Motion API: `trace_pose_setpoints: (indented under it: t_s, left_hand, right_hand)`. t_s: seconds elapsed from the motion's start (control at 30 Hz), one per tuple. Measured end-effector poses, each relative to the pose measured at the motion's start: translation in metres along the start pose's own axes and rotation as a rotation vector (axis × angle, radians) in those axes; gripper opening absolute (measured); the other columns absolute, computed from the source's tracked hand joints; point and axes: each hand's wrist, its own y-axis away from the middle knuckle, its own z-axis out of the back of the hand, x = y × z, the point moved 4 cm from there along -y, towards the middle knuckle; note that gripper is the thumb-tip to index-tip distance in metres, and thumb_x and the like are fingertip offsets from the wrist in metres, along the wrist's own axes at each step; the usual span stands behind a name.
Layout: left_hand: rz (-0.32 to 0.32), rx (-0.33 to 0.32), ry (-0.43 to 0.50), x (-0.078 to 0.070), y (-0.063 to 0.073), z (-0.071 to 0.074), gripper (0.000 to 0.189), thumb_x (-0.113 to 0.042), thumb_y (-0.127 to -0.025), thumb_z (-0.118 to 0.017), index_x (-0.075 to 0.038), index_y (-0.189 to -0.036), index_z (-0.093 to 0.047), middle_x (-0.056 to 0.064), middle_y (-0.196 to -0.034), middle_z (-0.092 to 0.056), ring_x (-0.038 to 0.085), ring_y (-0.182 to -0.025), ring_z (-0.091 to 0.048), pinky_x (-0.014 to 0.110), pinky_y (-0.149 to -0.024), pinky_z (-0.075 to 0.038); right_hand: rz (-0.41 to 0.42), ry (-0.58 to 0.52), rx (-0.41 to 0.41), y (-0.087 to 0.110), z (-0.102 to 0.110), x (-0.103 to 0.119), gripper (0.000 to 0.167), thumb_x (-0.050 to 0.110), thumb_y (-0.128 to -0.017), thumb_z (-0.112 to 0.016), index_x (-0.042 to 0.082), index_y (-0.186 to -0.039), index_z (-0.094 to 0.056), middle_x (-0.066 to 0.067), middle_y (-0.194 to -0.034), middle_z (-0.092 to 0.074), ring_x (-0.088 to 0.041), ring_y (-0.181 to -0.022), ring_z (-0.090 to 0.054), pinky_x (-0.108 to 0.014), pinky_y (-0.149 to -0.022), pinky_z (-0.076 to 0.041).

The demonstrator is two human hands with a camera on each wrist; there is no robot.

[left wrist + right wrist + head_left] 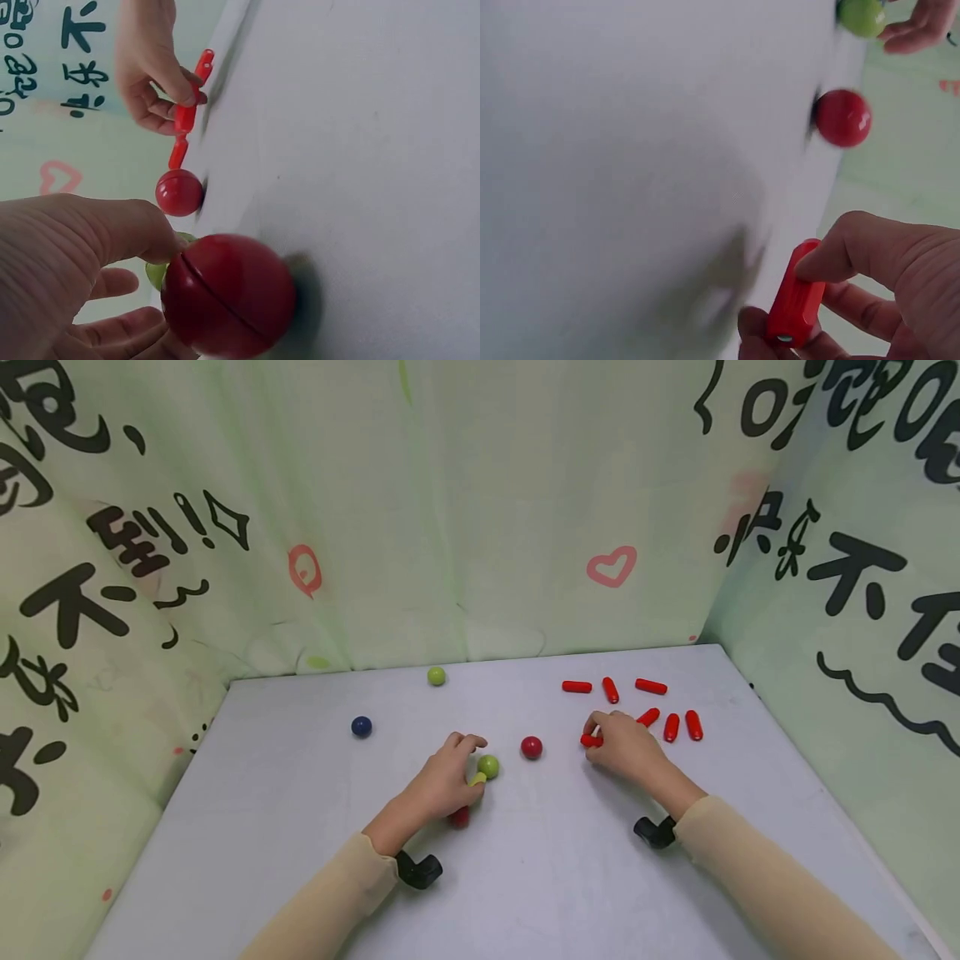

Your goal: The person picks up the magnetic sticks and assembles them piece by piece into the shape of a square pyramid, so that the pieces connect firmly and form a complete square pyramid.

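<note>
Taking the middle red ball [531, 747] on the white counter [547, 877] as the landmark, the left hand [448, 781] is to its left, thumb and forefinger parted fairly wide, with a green ball [488, 767] at their gap, just left of the landmark. A yellow piece [478, 779], mostly hidden, shows by the thumb; a second red ball [232, 296] lies under that hand, left of the landmark and nearer the person. The right hand [626, 745], right of the landmark, pinches a red stick [799, 300] between thumb and fingers. Six other red sticks [671, 727] lie farther right or beyond, short of the counter's far and right edges. Left of and beyond the landmark are a blue ball [362, 727] and, close to the far edge, another green ball [436, 676]. Between the forearms, a broad bare stretch runs from the landmark toward the person; narrower gaps part it from either hand.
</note>
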Motion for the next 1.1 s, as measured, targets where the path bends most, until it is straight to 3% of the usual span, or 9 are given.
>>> trace_pose_setpoints:
  t_s: [0.17,0.3,0.57,0.8,1.1]
  left_hand:
    - [-0.002,-0.011,0.012,-0.001,0.000,0.001,0.055,-0.014,-0.090,-0.074,-0.011,-0.141,-0.054,0.013,-0.135,-0.053,0.024,-0.105,-0.058,0.042,-0.093,-0.054]
    - [-0.004,-0.015,0.014,-0.001,0.000,0.001,0.048,-0.014,-0.089,-0.074,-0.010,-0.134,-0.060,0.013,-0.130,-0.057,0.024,-0.107,-0.058,0.042,-0.094,-0.053]
    - [0.022,-0.060,0.074,0.004,-0.003,-0.001,0.043,-0.013,-0.087,-0.075,-0.007,-0.128,-0.062,0.011,-0.121,-0.062,0.024,-0.106,-0.058,0.042,-0.095,-0.053]
    - [0.070,-0.085,0.155,0.009,0.002,-0.005,0.044,-0.015,-0.088,-0.077,-0.005,-0.127,-0.061,0.011,-0.124,-0.062,0.024,-0.107,-0.058,0.043,-0.097,-0.053]
    - [0.057,-0.122,0.182,0.013,-0.001,-0.005,0.042,-0.015,-0.088,-0.077,-0.006,-0.126,-0.061,0.011,-0.126,-0.064,0.024,-0.108,-0.058,0.043,-0.097,-0.053]
  right_hand:
    - [0.038,-0.103,0.066,0.006,-0.004,0.023,0.031,0.015,-0.086,-0.078,0.007,-0.113,-0.067,-0.011,-0.098,-0.069,-0.023,-0.084,-0.062,-0.034,-0.071,-0.057]
    - [0.086,-0.144,0.092,0.012,-0.008,0.040,0.029,0.013,-0.086,-0.079,0.009,-0.113,-0.069,-0.008,-0.096,-0.070,-0.020,-0.079,-0.063,-0.032,-0.069,-0.056]
    - [0.151,-0.132,0.092,0.011,-0.022,0.066,0.028,0.009,-0.086,-0.079,0.010,-0.113,-0.073,-0.006,-0.097,-0.070,-0.019,-0.087,-0.062,-0.031,-0.072,-0.057]
    - [0.225,-0.148,0.075,0.011,-0.037,0.082,0.024,0.007,-0.086,-0.076,0.015,-0.109,-0.075,-0.001,-0.097,-0.070,-0.017,-0.089,-0.061,-0.032,-0.076,-0.056]
    - [0.272,-0.077,0.034,0.003,-0.040,0.102,0.024,0.003,-0.087,-0.074,0.013,-0.109,-0.077,-0.002,-0.101,-0.071,-0.019,-0.090,-0.062,-0.038,-0.083,-0.056]
